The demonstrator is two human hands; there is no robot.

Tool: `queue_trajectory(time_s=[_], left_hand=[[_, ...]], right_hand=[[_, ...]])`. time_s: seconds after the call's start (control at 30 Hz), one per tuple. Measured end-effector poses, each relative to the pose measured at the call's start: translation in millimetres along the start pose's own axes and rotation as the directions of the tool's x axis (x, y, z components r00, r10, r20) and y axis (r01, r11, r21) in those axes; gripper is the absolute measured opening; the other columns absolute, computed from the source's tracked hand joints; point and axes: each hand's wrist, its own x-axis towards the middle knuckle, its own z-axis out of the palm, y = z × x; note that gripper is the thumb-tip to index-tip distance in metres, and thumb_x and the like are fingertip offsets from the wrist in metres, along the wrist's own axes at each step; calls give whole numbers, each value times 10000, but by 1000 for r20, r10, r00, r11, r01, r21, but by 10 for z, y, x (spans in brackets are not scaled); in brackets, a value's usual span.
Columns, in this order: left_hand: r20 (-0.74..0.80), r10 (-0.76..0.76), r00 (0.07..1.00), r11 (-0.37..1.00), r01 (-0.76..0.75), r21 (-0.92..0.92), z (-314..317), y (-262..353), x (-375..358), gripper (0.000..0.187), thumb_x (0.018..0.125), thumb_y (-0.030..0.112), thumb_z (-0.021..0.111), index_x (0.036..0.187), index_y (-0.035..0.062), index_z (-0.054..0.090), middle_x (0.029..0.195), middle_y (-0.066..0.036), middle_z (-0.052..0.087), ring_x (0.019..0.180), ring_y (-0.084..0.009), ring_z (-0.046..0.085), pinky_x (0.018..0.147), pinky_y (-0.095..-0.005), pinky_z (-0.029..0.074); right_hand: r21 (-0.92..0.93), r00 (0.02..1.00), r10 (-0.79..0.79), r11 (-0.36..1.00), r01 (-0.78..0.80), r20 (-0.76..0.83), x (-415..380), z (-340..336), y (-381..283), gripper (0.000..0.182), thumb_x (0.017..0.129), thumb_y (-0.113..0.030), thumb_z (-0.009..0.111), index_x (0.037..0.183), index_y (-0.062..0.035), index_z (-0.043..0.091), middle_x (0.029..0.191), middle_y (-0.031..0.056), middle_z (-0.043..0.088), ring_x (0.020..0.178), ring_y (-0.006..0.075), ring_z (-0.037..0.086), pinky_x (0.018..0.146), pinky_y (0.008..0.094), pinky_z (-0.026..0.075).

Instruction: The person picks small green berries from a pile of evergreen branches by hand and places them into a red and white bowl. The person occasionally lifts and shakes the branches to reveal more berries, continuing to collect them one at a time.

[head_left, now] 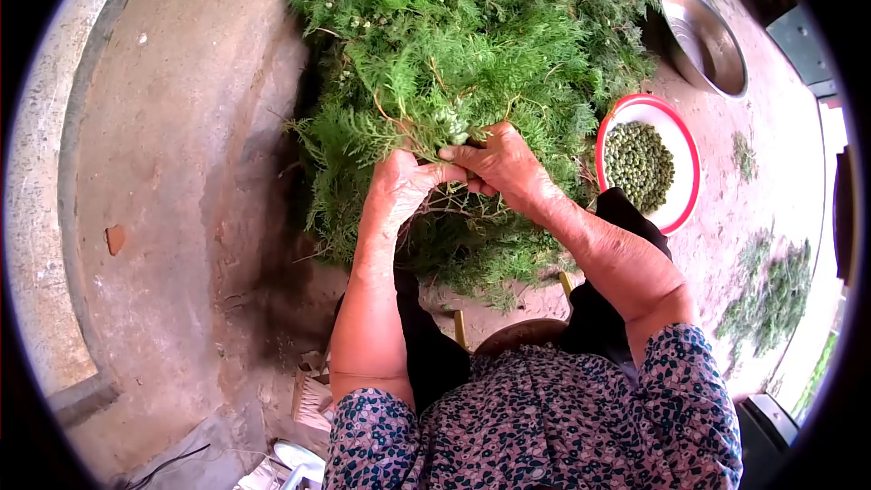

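Observation:
A large pile of green cypress branches (490,50) lies in front of me, with small pale cones among the leaves. My left hand (399,183) is closed around the stems of a cypress sprig (399,127) above the near side of the pile. Beside it, my right hand (504,165) is closed in a pinch at the same sprig, thumb and fingers just below a pale green cone cluster (452,125). The two hands nearly touch, and the leaves partly hide the fingertips.
To the right of the pile stands a white basin with a red rim (695,159), partly filled with small green cones (638,165). Behind it a metal basin (708,41) is tilted. Loose green sprigs (771,290) lie on the floor at right. A concrete wall (172,145) runs along the left.

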Motion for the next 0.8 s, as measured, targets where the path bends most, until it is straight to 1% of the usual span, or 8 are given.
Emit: queue_trajectory(time_s=[0.13, 0.27, 0.4, 0.47, 0.5, 0.53, 0.63, 0.8], left_hand=[[-87, 30, 996, 985, -45, -165, 15, -74, 26, 253, 690, 136, 724, 892, 14, 634, 781, -46, 648, 682, -105, 560, 651, -252, 448], [-177, 97, 979, 982, -123, -145, 63, -232, 86, 170, 740, 69, 655, 898, 12, 631, 812, -18, 636, 689, -94, 563, 625, -240, 452], [-282, 73, 957, 919, -175, -353, 84, -322, 108, 185, 726, -14, 594, 904, 10, 638, 837, -19, 635, 717, -89, 576, 660, -241, 463], [-349, 63, 935, 901, -204, -382, 120, -259, 87, 197, 706, 32, 600, 897, 7, 636, 790, 0, 624, 678, -62, 530, 596, -220, 417], [-324, 22, 946, 871, -177, -458, 123, -272, 75, 188, 716, -29, 603, 899, 6, 634, 853, -25, 632, 723, -94, 581, 658, -234, 466], [-321, 23, 947, 872, -176, -457, 129, -270, 72, 188, 716, -29, 603, 899, 6, 634, 853, -25, 632, 723, -94, 581, 658, -234, 466], [-305, 64, 950, 867, -204, -454, 144, -259, 60, 193, 714, -22, 625, 906, 2, 630, 850, -19, 628, 725, -85, 572, 642, -227, 460], [-340, 162, 926, 976, -201, -82, 144, -292, 58, 198, 743, 27, 642, 938, 0, 620, 858, -14, 626, 736, -78, 543, 664, -239, 447]], right_hand=[[95, 998, 3, 995, -9, 64, 6, -37, 14, 244, 796, -218, 644, 711, 7, 603, 530, 13, 535, 408, 58, 470, 345, 208, 360], [-52, 995, -46, 997, 51, 92, -48, -59, 8, 259, 799, -245, 647, 805, 12, 617, 594, 14, 560, 453, 44, 492, 379, 197, 381], [-258, 942, -327, 919, 298, -78, -26, -105, 25, 253, 768, -219, 673, 869, 7, 625, 625, 22, 576, 464, 73, 509, 410, 213, 417], [-237, 964, -250, 945, 224, -87, -10, -105, 36, 268, 742, -186, 695, 916, -4, 602, 676, 23, 596, 547, 80, 537, 489, 223, 446], [-234, 916, -391, 902, 362, -91, 5, -91, 80, 283, 731, -169, 703, 942, -19, 588, 696, 20, 596, 590, 73, 533, 528, 226, 447], [-230, 847, -522, 840, 492, -97, 12, -77, 98, 308, 719, -151, 712, 968, -33, 574, 716, 17, 597, 633, 66, 529, 567, 229, 448], [-138, 858, -511, 854, 502, -42, -20, -25, 37, 327, 694, -128, 724, 969, -57, 564, 688, 9, 572, 641, 80, 504, 579, 248, 430], [-186, 851, -518, 848, 497, -89, 5, -29, 66, 336, 678, -169, 738, 948, -49, 578, 652, 45, 556, 602, 121, 513, 551, 276, 436]])
